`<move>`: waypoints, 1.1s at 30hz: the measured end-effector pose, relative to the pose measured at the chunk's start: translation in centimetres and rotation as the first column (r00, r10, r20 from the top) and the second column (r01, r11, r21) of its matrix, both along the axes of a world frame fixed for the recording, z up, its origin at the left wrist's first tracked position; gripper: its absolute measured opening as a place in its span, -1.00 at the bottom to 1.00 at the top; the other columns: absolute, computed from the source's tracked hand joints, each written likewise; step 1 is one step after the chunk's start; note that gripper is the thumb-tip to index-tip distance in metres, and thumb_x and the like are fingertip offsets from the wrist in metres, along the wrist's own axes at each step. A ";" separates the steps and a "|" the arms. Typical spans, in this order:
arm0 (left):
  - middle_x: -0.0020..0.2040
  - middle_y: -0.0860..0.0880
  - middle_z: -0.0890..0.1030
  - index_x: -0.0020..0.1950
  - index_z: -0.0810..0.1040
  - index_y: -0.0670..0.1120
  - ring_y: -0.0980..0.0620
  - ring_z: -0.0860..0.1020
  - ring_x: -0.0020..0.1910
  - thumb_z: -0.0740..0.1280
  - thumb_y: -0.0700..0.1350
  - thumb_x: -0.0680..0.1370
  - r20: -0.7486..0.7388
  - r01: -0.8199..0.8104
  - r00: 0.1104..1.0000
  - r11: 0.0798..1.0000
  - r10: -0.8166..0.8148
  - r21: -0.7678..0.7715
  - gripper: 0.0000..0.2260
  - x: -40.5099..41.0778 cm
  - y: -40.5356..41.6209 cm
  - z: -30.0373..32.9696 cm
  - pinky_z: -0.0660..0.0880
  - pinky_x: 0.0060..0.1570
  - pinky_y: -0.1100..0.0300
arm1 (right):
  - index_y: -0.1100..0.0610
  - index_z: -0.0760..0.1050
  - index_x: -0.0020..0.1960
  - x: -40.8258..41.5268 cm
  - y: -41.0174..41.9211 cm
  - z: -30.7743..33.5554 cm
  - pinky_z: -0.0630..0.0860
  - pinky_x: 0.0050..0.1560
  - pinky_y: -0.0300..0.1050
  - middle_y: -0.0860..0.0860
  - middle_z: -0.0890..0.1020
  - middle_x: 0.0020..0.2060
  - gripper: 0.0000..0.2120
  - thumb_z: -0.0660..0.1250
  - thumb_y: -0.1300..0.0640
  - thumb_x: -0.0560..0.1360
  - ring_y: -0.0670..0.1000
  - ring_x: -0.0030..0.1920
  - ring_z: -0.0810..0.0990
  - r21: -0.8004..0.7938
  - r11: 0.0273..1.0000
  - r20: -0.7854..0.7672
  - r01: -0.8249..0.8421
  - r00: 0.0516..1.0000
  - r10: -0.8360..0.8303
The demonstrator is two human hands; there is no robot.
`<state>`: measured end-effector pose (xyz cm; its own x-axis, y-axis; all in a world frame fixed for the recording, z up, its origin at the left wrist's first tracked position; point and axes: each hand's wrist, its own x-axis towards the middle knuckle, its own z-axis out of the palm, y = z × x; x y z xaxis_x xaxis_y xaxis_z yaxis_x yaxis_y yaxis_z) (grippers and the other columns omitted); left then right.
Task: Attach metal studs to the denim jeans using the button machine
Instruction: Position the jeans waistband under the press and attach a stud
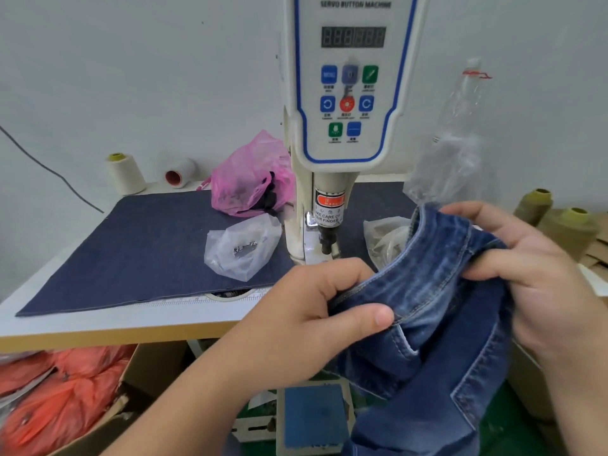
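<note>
The blue denim jeans [437, 311] hang in front of the table edge, waistband up, held between both hands. My left hand [316, 311] pinches the waistband's left part between thumb and curled fingers. My right hand [539, 281] grips the waistband's right part, fingers curled over the fold. The white servo button machine [348, 93] stands behind, its black punch head [327, 240] just beyond the jeans. A clear bag with metal studs [241, 248] lies left of the punch; another clear bag [386, 240] lies to its right, partly hidden by the denim.
A dark denim mat [131, 245] covers the white table. A pink bag [250, 179] and thread cones [125, 174] sit at the back. A clear bottle [460, 126] stands right of the machine. Below are orange bags in a box [56, 396] and a blue foot pedal [312, 416].
</note>
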<state>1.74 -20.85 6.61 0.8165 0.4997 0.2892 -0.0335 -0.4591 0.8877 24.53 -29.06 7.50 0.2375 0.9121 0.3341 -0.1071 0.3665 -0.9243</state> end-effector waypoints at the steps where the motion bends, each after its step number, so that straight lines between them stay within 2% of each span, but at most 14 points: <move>1: -0.14 -0.20 0.57 -0.05 0.57 -0.13 -0.10 0.56 -0.18 0.37 0.01 0.54 -0.006 -0.025 1.000 1.000 0.025 -0.003 -0.80 0.1 -0.1 -0.2 0.54 -0.08 -0.13 | -0.04 0.63 -0.03 0.0 0.1 -0.4 0.63 -0.18 -0.15 0.04 0.70 -0.15 -0.50 0.36 0.38 0.13 0.04 -0.17 0.68 -0.013 0.997 0.076 0.077 0.994 -0.076; 4: -0.17 -0.16 0.51 -0.10 0.53 -0.20 -0.18 0.52 -0.16 0.33 -0.03 0.57 0.015 -0.087 0.996 0.986 0.085 0.144 -0.77 0.1 -0.8 0.1 0.52 -0.10 -0.13 | -0.22 0.51 0.10 -0.8 -0.3 -0.8 0.51 0.13 -0.24 -0.10 0.60 0.14 -0.46 0.38 0.39 0.38 -0.06 0.17 0.59 0.088 0.918 0.522 0.386 0.767 -0.373; 7: -0.22 -0.07 0.54 -0.12 0.50 -0.14 -0.09 0.53 -0.22 0.30 -0.02 0.59 -0.031 -0.073 0.996 0.966 0.084 0.248 -0.80 -0.1 -1.4 0.9 0.51 -0.18 -0.06 | -0.13 0.36 0.35 -2.4 -2.3 0.3 0.26 0.43 -0.14 -0.14 0.37 0.41 -0.42 0.31 0.19 0.37 -0.03 0.44 0.35 0.405 0.871 0.783 0.279 0.386 -0.488; 9: -0.22 -0.07 0.57 -0.08 0.50 -0.13 -0.12 0.55 -0.22 0.28 -0.02 0.60 -0.076 -0.028 0.996 0.965 0.049 0.260 -0.81 -0.2 -1.6 1.4 0.51 -0.19 -0.11 | -0.04 0.38 0.38 -3.6 -2.1 2.1 0.14 0.51 -0.02 -0.17 0.35 0.44 -0.38 0.31 0.10 0.32 -0.03 0.50 0.27 0.389 0.916 0.895 0.095 0.198 -0.400; 11: -0.17 -0.07 0.61 0.01 0.54 -0.12 -0.11 0.57 -0.17 0.26 -0.01 0.60 -0.108 -0.003 0.994 0.957 0.036 0.291 -0.82 -0.1 -1.8 1.8 0.51 -0.14 -0.09 | -0.02 0.37 0.44 -4.7 -0.6 2.9 -0.06 0.55 0.03 -0.20 0.38 0.43 -0.43 0.29 -0.08 0.44 -0.14 0.53 0.16 0.111 0.986 0.993 0.122 -0.053 -0.106; 12: -0.16 -0.05 0.62 0.04 0.55 -0.08 -0.10 0.58 -0.16 0.26 0.00 0.60 -0.110 0.003 0.993 0.959 0.030 0.284 -0.82 -0.1 -1.9 2.0 0.51 -0.13 -0.07 | -0.07 0.27 0.52 -4.9 0.0 2.7 -0.18 0.55 -0.01 -0.17 0.41 0.41 -0.40 0.19 -0.22 0.52 -0.18 0.52 0.11 -0.066 0.977 0.993 0.203 -0.086 0.085; 14: -0.27 0.04 0.56 -0.07 0.51 0.02 0.03 0.51 -0.30 0.26 0.02 0.59 -0.089 -0.047 0.993 0.939 0.082 0.341 -0.88 -0.2 -1.7 1.9 0.48 -0.25 0.05 | -0.22 0.36 0.36 -4.9 -0.5 2.2 -0.16 0.51 -0.24 -0.20 0.57 0.10 -0.34 0.12 -0.51 0.37 -0.32 0.37 0.23 -0.183 0.946 0.982 0.269 0.087 0.166; 15: -0.32 0.06 0.51 -0.15 0.46 0.03 0.09 0.45 -0.36 0.25 0.04 0.58 -0.072 -0.096 0.988 0.906 0.138 0.411 -0.85 -0.3 -1.9 1.8 0.42 -0.35 0.16 | -0.21 0.47 0.19 -5.0 -1.4 2.0 0.06 0.47 -0.22 -0.19 0.57 -0.10 -0.37 0.18 -0.55 0.27 -0.25 0.23 0.37 -0.160 0.961 0.973 0.226 0.199 0.115; 17: -0.33 0.07 0.48 -0.20 0.42 0.02 0.12 0.43 -0.41 0.22 0.10 0.54 -0.050 -0.196 0.964 0.828 0.260 0.525 -0.81 -0.7 -2.1 1.6 0.33 -0.47 0.25 | -0.07 0.55 -0.10 -4.9 -2.5 1.1 0.46 0.17 0.01 -0.15 0.51 -0.30 -0.52 0.31 -0.44 0.25 -0.08 -0.06 0.50 0.035 0.974 0.977 0.226 0.199 -0.082; 21: -0.31 0.08 0.46 -0.21 0.44 0.05 0.19 0.53 -0.28 0.28 0.08 0.50 -0.057 -0.266 0.905 0.665 0.422 0.698 -0.85 0.6 -2.4 0.1 0.47 -0.32 0.22 | -0.01 0.48 -0.30 -4.6 -2.9 0.4 0.44 -0.24 -0.08 -0.14 0.42 -0.39 -0.74 0.52 -0.10 0.29 -0.10 -0.30 0.43 0.211 0.950 0.932 0.232 0.246 -0.267; 24: -0.28 0.05 0.47 -0.19 0.43 0.03 0.22 0.56 -0.14 0.36 0.08 0.50 -0.266 -0.098 0.914 0.802 0.307 0.589 -0.82 1.0 -2.3 -1.2 0.46 -0.19 0.31 | -0.05 0.47 -0.33 -3.9 -3.4 -0.2 0.36 -0.38 -0.37 -0.14 0.47 -0.45 -0.77 0.53 0.11 0.20 -0.18 -0.40 0.45 0.204 0.945 0.860 0.257 0.413 -0.299; 27: -0.25 0.04 0.53 -0.12 0.46 0.04 0.25 0.45 -0.32 0.45 0.02 0.48 -0.271 0.033 0.963 0.987 0.011 0.158 -0.82 -0.6 -2.4 -1.0 0.33 -0.35 0.28 | -0.18 0.49 -0.27 -3.0 -3.5 0.4 0.32 -0.44 -0.46 -0.22 0.51 -0.44 -0.75 0.55 -0.01 0.20 -0.27 -0.44 0.44 0.062 0.990 0.896 0.130 0.429 -0.113; 30: -0.22 0.12 0.52 -0.13 0.39 0.14 0.22 0.46 -0.26 0.41 -0.01 0.54 -0.275 0.033 0.961 0.986 0.014 0.166 -0.80 -0.7 -2.7 -1.3 0.37 -0.25 0.22 | -0.10 0.58 -0.23 -1.3 -2.4 0.0 0.42 -0.34 -0.31 -0.09 0.60 -0.37 -0.67 0.60 -0.23 0.16 -0.19 -0.36 0.51 -0.250 0.957 0.679 -0.146 0.678 0.281; 33: -0.19 0.00 0.59 -0.08 0.40 0.05 0.10 0.56 -0.19 0.40 -0.01 0.53 -0.189 0.036 0.982 0.994 -0.016 0.099 -0.83 -0.7 -3.0 -0.7 0.47 -0.15 0.07 | 0.12 0.63 0.00 -0.9 -3.1 -0.2 0.50 -0.03 -0.01 0.21 0.61 -0.07 -0.63 0.59 -0.05 0.32 0.21 -0.08 0.58 -0.368 0.813 0.302 -0.451 0.768 0.564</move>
<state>1.03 -23.86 5.94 0.8735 0.4533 0.1774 0.1165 -0.5485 0.8280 23.63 -32.16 7.35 -0.3807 0.9242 0.0296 0.1715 0.1020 -0.9799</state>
